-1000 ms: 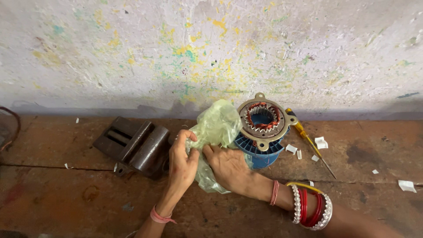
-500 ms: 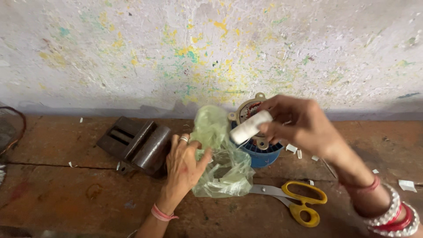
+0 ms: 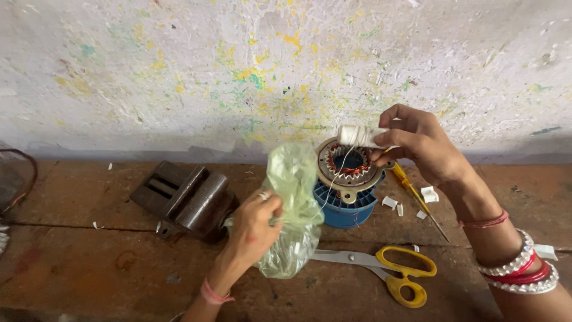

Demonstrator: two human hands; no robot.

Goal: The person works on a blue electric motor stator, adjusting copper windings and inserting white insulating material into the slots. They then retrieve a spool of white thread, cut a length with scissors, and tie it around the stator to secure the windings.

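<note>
A small roll of white thread is held up by the right hand, with the fingers closed around it, above the round blue motor with copper wire inside. A thin, see-through green plastic bag is pinched shut by the left hand. Yellow-handled scissors are seen on the brown floor, near a dark metal vise.

Thin, crinkled, translucent green plastic bag; matt white thread spool; dull metal stator on a blue plastic base; scissors with glossy yellow handles; rough, worn desk.
</note>
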